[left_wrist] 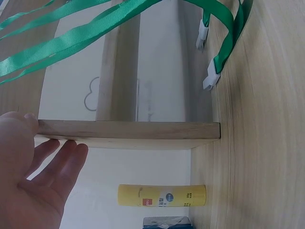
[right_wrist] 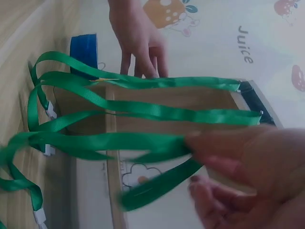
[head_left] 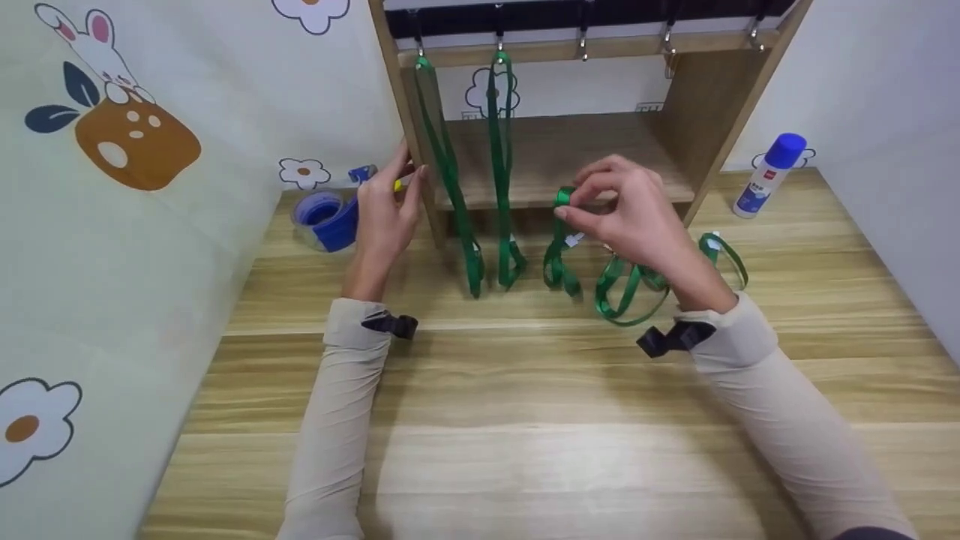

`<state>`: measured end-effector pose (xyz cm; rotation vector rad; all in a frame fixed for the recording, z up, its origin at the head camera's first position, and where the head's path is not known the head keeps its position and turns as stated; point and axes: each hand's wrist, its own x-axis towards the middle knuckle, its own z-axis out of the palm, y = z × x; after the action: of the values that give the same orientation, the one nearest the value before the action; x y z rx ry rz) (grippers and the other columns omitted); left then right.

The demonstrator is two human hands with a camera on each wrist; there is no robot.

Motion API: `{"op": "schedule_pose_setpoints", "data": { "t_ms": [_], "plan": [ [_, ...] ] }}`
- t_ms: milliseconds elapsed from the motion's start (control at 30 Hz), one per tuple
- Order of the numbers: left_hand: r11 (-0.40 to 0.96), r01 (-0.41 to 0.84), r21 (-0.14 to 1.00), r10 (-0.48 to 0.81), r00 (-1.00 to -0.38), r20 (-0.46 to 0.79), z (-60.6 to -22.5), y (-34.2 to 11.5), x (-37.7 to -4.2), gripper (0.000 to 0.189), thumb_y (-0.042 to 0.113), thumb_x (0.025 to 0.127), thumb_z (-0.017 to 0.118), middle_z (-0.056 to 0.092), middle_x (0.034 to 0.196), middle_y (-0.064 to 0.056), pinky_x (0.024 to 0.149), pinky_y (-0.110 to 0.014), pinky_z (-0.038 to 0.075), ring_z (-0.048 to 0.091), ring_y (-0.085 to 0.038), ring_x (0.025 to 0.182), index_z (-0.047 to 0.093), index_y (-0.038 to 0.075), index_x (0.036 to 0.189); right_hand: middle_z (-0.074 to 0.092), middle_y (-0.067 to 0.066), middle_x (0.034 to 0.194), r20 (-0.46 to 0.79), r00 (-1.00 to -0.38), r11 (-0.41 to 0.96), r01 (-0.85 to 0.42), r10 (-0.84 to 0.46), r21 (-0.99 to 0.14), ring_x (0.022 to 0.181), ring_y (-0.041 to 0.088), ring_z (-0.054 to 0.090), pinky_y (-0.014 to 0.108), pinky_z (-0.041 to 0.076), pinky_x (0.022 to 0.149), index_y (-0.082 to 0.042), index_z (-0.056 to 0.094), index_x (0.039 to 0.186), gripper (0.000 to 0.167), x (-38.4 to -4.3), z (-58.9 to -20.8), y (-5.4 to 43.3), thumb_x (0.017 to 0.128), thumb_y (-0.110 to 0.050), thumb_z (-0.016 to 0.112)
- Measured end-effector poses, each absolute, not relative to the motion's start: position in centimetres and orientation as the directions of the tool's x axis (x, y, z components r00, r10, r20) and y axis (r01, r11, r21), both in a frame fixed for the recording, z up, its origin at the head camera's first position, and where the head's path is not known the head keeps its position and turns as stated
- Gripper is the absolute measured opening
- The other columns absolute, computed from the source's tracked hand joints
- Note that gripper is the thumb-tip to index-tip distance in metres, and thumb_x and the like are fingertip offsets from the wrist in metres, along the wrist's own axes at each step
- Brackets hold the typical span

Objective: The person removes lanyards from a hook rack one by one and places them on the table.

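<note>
Beige sleeves point(head_left: 795, 427) reached in from the lower left and lower right of the frame, black straps point(head_left: 679, 337) at their cuffs, over a wood-grained desk point(head_left: 525, 412). Loose lanyards point(head_left: 607, 306) of green ribbon lay looped on the desk right of centre, partly hidden. Above them the right hand point(head_left: 634, 199) had thumb and fingers brought together, pinching the top of a held lanyard point(right_wrist: 109, 141), also green, which hung down near the middle of the frame. Left of centre, the left hand point(head_left: 386, 210) gripped the side panel of a wooden rack point(head_left: 720, 127), thumb on one side, fingers on the other. Beside that hand was a blue roll point(head_left: 339, 229); a yellow tube point(left_wrist: 162, 195) showed at the bottom of the left wrist view, and a blue-capped glue stick point(head_left: 770, 176) stood at the right of the head view. 2 hung lanyards point(head_left: 448, 165) were on the 2 leftmost of 5 metal hooks point(head_left: 583, 45) across the top. Behind, at upper left, a pale wall covering point(head_left: 225, 97) carried printed flowers and a rabbit.
</note>
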<state>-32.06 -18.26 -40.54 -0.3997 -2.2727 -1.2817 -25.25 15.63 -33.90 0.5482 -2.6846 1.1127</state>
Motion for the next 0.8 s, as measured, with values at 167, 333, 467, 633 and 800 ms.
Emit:
{"op": "schedule_pose_setpoints", "data": {
  "t_ms": [167, 333, 467, 633, 800],
  "plan": [
    [0.510, 0.472, 0.719, 0.008, -0.839, 0.545, -40.6, -18.2, -32.0, 0.051, 0.032, 0.112, 0.060, 0.069, 0.150, -0.002, 0.102, -0.037, 0.064, 0.073, -0.014, 0.128, 0.053, 0.022, 0.162, 0.075, 0.001, 0.128, 0.334, -0.912, 0.530, -0.409, -0.237, -0.743, 0.103, 0.017, 0.071, 0.017, 0.061, 0.080, -0.011, 0.083, 0.096, 0.019, -26.2, -34.5, 16.5, 0.097, -0.030, 0.084],
    [0.503, 0.471, 0.725, 0.008, -0.841, 0.540, -40.7, -18.2, -32.1, 0.052, 0.033, 0.112, 0.060, 0.068, 0.152, 0.000, 0.102, -0.035, 0.064, 0.072, -0.014, 0.129, 0.051, 0.024, 0.162, 0.080, 0.002, 0.111, 0.313, -0.927, 0.483, -0.375, -0.208, -0.791, 0.087, 0.019, 0.070, 0.018, 0.060, 0.075, -0.014, 0.083, 0.100, 0.021, -26.8, -35.2, 17.2, 0.098, -0.035, 0.083],
    [0.506, 0.469, 0.724, 0.005, -0.841, 0.541, -40.8, -18.3, -32.1, 0.052, 0.032, 0.112, 0.060, 0.068, 0.152, 0.000, 0.102, -0.035, 0.064, 0.072, -0.015, 0.130, 0.051, 0.024, 0.162, 0.080, 0.003, 0.100, 0.296, -0.935, 0.450, -0.353, -0.195, -0.820, 0.085, 0.019, 0.073, 0.019, 0.062, 0.077, -0.014, 0.083, 0.104, 0.023, -27.0, -35.6, 17.4, 0.096, -0.036, 0.085],
    [0.535, 0.473, 0.700, 0.002, -0.829, 0.559, -40.7, -18.2, -32.0, 0.051, 0.030, 0.112, 0.061, 0.069, 0.150, -0.003, 0.101, -0.034, 0.064, 0.073, -0.015, 0.129, 0.053, 0.018, 0.161, 0.082, 0.002, 0.094, 0.286, -0.931, 0.412, -0.358, -0.226, -0.838, 0.083, 0.016, 0.077, 0.020, 0.062, 0.072, -0.011, 0.081, 0.102, 0.023, -27.1, -36.3, 17.4, 0.095, -0.032, 0.087],
    [0.532, 0.467, 0.706, 0.004, -0.835, 0.550, -40.6, -18.2, -31.9, 0.052, 0.031, 0.112, 0.060, 0.068, 0.152, -0.002, 0.101, -0.031, 0.064, 0.072, -0.012, 0.129, 0.051, 0.019, 0.162, 0.083, 0.003, 0.091, 0.249, -0.923, 0.379, -0.351, -0.292, -0.856, 0.084, 0.023, 0.078, 0.022, 0.062, 0.071, -0.009, 0.078, 0.103, 0.026, -26.9, -36.7, 17.7, 0.094, -0.032, 0.088]
  ]
}}
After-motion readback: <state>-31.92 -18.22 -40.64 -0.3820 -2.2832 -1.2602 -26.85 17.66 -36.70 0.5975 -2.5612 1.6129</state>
